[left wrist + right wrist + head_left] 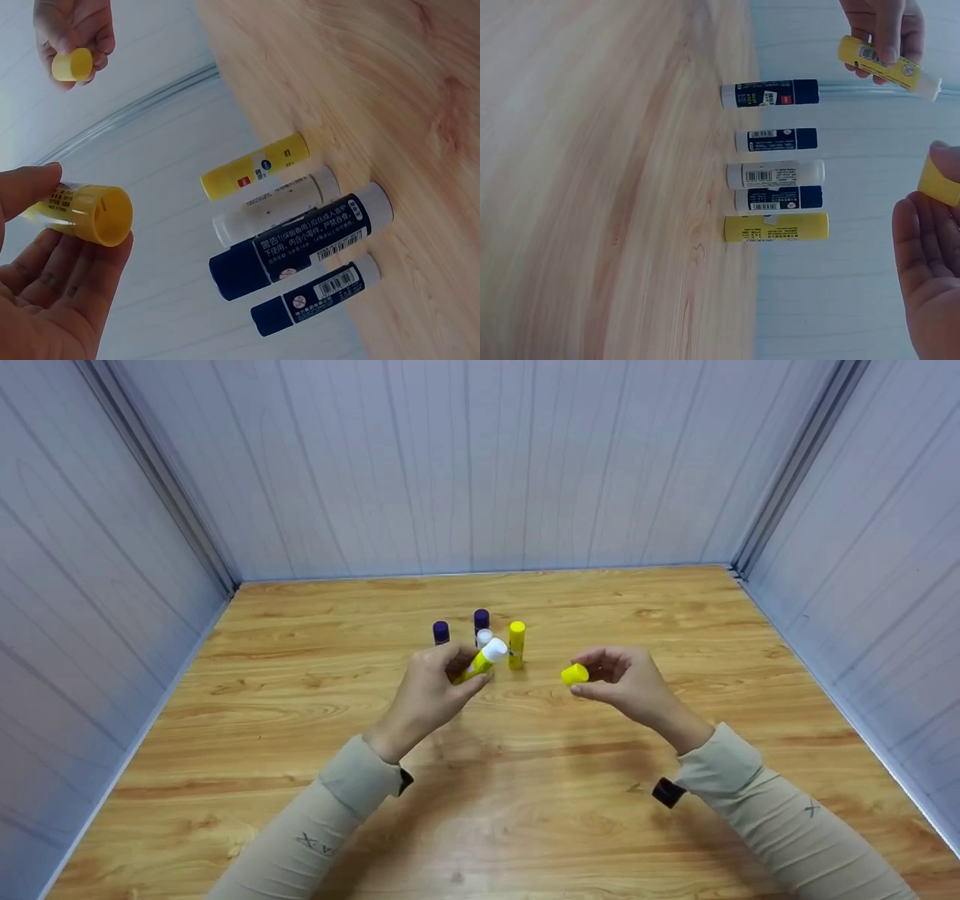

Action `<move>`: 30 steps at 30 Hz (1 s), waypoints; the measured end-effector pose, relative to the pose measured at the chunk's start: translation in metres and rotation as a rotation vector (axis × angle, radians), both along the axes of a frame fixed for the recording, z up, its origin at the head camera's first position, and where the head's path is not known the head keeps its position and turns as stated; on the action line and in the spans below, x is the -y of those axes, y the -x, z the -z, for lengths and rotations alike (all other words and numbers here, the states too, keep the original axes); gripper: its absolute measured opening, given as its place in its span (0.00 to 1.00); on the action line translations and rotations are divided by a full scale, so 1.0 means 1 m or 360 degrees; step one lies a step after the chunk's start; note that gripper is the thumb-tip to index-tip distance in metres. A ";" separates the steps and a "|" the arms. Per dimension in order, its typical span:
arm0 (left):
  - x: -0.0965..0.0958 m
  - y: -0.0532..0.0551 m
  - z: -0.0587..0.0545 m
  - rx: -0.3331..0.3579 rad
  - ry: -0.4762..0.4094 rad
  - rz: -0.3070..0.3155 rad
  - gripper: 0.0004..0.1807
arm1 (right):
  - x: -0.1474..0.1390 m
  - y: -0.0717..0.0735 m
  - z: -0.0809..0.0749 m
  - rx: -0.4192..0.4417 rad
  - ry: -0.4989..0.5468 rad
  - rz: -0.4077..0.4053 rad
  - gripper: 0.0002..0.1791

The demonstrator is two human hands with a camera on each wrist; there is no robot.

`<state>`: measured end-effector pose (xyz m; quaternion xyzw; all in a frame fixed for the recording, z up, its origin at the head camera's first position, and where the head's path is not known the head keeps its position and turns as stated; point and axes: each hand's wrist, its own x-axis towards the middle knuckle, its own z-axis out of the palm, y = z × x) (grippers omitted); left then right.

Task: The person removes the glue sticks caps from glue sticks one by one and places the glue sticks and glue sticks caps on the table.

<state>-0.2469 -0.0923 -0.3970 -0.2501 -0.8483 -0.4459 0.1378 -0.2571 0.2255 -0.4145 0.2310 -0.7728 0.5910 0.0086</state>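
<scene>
My left hand (429,684) grips a yellow glue stick (480,661) that is tilted, its bare white end up and to the right. In the left wrist view the hollow lower end of this glue stick (82,213) faces the camera. Apart from it, on the right, my right hand (631,687) pinches a yellow cap (575,674) between thumb and fingers. Just beyond the left hand other glue sticks stand upright: a capped yellow one (517,645), a whitish one (776,174) and three dark blue ones, among them a dark blue glue stick (769,93) at one end of the group.
The glue sticks stand on a wood-grain table (300,697). Pale panelled walls (480,465) enclose the table at the back and on both sides. A black wrist device (667,793) shows below the right sleeve.
</scene>
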 end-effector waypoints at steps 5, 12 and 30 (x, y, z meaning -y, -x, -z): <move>0.001 -0.002 -0.001 0.0090 -0.0083 0.0015 0.12 | 0.004 -0.004 0.005 -0.0107 -0.0249 -0.0152 0.16; 0.002 -0.006 0.001 0.0221 -0.0128 0.0050 0.12 | 0.010 -0.008 0.016 -0.0243 -0.0486 -0.0423 0.15; 0.005 -0.012 0.008 0.0332 -0.0054 0.0050 0.12 | 0.022 -0.020 0.038 -0.0130 -0.1021 -0.0737 0.11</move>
